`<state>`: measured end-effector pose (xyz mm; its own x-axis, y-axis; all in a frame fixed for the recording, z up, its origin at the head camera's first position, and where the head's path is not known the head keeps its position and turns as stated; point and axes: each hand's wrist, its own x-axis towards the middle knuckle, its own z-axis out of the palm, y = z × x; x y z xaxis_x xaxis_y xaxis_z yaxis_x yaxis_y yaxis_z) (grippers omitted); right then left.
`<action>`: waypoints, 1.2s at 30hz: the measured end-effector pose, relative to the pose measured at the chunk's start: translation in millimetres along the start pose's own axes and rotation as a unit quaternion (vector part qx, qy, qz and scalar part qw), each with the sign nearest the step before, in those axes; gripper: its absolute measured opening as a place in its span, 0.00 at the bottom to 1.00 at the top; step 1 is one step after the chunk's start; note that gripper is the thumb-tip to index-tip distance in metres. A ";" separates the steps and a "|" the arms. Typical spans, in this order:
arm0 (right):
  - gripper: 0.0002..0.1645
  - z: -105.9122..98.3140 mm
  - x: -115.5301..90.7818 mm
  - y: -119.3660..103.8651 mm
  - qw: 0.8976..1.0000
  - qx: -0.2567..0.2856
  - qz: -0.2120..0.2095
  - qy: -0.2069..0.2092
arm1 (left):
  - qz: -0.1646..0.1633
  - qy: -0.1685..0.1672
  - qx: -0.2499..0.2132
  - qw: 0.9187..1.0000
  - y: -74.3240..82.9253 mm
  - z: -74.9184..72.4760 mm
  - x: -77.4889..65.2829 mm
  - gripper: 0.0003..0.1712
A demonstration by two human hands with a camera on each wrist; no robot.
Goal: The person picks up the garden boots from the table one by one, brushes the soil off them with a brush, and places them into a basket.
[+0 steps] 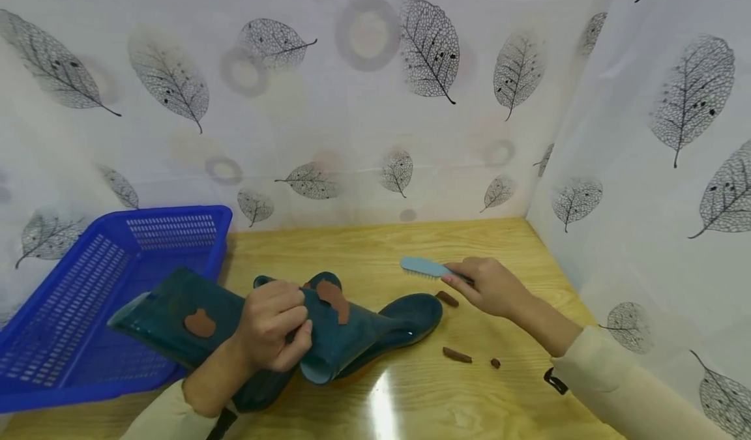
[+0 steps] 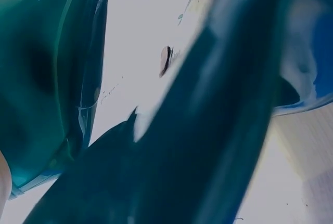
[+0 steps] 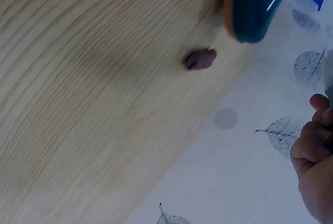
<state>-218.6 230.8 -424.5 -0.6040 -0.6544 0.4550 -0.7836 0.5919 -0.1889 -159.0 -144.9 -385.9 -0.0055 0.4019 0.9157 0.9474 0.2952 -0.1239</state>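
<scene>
In the head view, my left hand [image 1: 272, 326] grips a dark green rubber boot [image 1: 220, 306]. That boot's shaft points left over the basket, and a brown patch [image 1: 199, 322] sticks to it. A second green boot [image 1: 364, 336] lies on the table just right of the hand, its toe to the right, with another brown patch [image 1: 333, 300] on its shaft. My right hand [image 1: 493, 287] holds a light blue brush [image 1: 424, 266] by the handle, bristles down, beyond the second boot's toe. Green boot shaft [image 2: 208, 120] fills much of the left wrist view.
A blue plastic basket [image 1: 111, 215] stands at the left, under the raised boot shaft. Several brown pieces [image 1: 456, 355] lie on the wooden table [image 1: 469, 407] near the boot toe. A leaf-print curtain [image 1: 352, 114] hangs behind and at the right.
</scene>
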 end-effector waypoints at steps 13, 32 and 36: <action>0.22 -2.2 44.4 -87.8 0.973 0.212 0.080 -0.040 | 0.027 0.039 -0.018 0.999 3.2 -1.6 14.7 0.20; 0.20 33.8 109.1 -115.3 0.928 0.289 0.143 -0.186 | 0.050 0.004 -0.036 0.998 0.9 0.0 15.7 0.15; 0.20 25.6 108.8 -113.4 0.925 0.289 0.147 -0.200 | 0.048 -0.004 -0.031 0.998 0.6 -1.6 15.7 0.14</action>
<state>-199.2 80.4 -375.8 -0.7184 -0.6951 -0.0266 -0.4538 0.4974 -0.7394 -158.1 -139.8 -371.0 0.0836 0.4324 0.8978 0.9617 0.2011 -0.1864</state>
